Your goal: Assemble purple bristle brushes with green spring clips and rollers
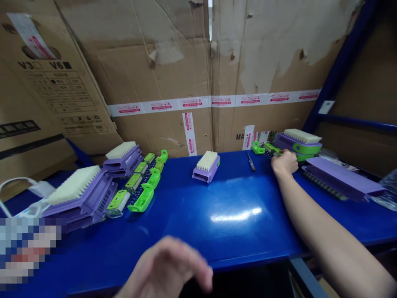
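Observation:
My right hand (pixel 284 162) reaches far across the blue table (pixel 198 223) and is closed around the handle of a purple and green brush (pixel 299 142) with white bristles at the back right. My left hand (pixel 169 269) hovers low at the near table edge, blurred, fingers loosely curled downward, holding nothing that I can see. A small purple brush head (pixel 207 166) with white bristles sits alone at the table's middle back. A dark thin tool (pixel 251 162), like a screwdriver, lies just left of my right hand.
Several purple brushes with green handles (pixel 124 182) lie stacked at the left. A long purple part (pixel 339 179) lies at the right. Taped cardboard boxes (pixel 192 82) wall the back. A blue rack post (pixel 338 66) rises at the right.

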Tool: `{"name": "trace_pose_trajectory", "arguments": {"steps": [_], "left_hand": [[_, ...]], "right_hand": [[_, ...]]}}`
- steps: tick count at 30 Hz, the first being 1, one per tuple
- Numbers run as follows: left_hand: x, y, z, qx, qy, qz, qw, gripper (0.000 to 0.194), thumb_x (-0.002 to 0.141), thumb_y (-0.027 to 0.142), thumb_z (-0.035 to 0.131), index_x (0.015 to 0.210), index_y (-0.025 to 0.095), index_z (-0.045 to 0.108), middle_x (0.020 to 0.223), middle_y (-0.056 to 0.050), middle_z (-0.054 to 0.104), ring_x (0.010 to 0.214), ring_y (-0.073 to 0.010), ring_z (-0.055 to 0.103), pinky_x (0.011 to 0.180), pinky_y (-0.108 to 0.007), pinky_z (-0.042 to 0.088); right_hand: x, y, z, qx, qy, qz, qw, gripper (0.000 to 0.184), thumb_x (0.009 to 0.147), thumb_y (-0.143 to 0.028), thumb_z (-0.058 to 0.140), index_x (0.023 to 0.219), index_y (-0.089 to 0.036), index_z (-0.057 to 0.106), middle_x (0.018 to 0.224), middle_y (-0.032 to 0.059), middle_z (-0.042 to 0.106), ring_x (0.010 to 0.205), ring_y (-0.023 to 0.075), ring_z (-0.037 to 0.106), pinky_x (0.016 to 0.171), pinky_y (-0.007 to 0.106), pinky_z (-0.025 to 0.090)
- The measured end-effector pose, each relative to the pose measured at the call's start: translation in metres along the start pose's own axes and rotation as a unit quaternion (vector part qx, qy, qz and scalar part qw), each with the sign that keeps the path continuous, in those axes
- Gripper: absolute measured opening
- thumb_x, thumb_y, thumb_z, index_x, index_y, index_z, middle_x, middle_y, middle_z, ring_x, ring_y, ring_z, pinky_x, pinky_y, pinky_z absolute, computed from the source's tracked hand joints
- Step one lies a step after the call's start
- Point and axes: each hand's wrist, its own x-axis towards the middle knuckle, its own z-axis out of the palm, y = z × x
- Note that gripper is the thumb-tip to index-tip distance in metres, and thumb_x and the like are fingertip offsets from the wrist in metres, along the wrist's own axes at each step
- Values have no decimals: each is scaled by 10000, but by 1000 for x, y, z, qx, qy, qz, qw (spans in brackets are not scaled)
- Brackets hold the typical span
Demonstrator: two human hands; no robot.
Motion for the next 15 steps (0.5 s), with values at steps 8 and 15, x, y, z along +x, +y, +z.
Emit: {"name": "trace_pose_trajectory", "arguments": {"steps": [8, 15], "left_hand": [[48, 3, 41, -55, 164, 6, 985, 589, 853, 392, 421, 1403, 197, 340, 1335, -177, 488, 1208, -312, 499, 1027, -539, 344], [53, 1, 34, -54, 151, -11, 987, 597, 863, 394, 405, 1417, 196, 307, 1374, -183, 446, 1243, -307, 463, 1043, -531, 327]], "right_hand": [[0, -1, -2, -5, -12, 3, 1000, 391, 747, -223, 556, 1132, -181, 607, 1032, 158, 526, 955, 309, 592, 765, 394, 454], [-4, -3, -5, -4, -6, 7, 1000, 393, 711, -218, 595, 1103, -195, 616, 1028, 124, 530, 933, 291, 587, 776, 399, 455]]}}
